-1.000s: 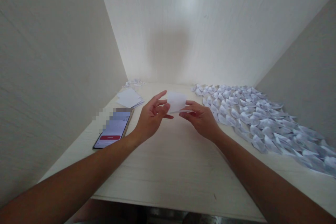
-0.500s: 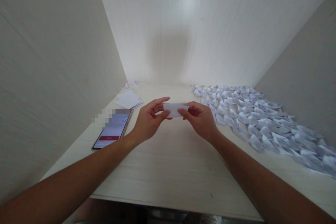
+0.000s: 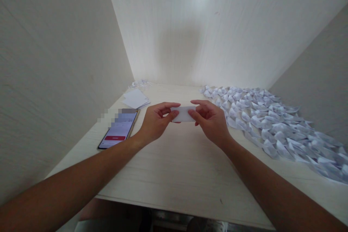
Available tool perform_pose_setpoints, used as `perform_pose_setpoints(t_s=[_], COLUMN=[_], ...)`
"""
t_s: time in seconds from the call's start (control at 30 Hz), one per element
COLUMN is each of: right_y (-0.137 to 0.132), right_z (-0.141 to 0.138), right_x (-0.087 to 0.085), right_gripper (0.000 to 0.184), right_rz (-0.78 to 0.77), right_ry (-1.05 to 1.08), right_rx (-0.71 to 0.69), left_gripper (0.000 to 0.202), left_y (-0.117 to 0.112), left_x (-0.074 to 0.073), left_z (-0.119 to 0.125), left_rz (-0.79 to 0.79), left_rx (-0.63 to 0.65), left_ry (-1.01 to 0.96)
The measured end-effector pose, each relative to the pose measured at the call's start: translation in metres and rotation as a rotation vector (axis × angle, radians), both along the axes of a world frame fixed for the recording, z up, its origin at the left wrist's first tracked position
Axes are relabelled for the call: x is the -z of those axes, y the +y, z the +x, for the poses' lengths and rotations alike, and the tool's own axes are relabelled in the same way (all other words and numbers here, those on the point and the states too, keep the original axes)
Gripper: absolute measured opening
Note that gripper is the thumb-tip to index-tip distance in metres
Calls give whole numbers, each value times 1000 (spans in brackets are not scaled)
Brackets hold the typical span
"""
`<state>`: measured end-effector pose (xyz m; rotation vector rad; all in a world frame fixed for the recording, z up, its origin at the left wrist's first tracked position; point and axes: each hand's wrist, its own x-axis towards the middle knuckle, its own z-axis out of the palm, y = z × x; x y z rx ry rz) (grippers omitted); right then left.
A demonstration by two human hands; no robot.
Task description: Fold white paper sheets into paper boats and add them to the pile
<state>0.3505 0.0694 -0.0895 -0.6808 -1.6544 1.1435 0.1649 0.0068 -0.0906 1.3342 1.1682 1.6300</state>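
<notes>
A small folded piece of white paper is held level above the table between my two hands. My left hand pinches its left end, thumb in front and fingers behind. At the right end my right hand grips it the same way, with the index finger raised off the paper. The fingertips behind the paper are partly hidden.
Many folded white paper boats cover the table's right side. At the left lie a phone with a lit screen and a stack of white paper sheets. White paper scraps lie in the back left corner. Walls enclose the table.
My right index finger has lifted away from the paper, and both thumbs have shifted slightly on it. The whole view has moved a little.
</notes>
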Motion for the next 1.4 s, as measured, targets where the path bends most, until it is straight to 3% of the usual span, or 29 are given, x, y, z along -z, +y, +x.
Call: perform_pose_setpoints(t_s=[0.5, 0.87, 1.4], right_y=[4, 7, 6], right_z=[2, 2, 3], right_x=[1, 1, -1], right_gripper=[27, 31, 20], right_rz=[-14, -44, 6], right_ry=[9, 29, 10], right_rx=[-52, -65, 50], left_gripper=[47, 47, 46], left_y=[-1, 0, 0], left_x=[-5, -5, -7], left_z=[-2, -3, -2], left_rz=[-103, -99, -106], left_rx=[53, 23, 1], left_ry=[-133, -151, -147])
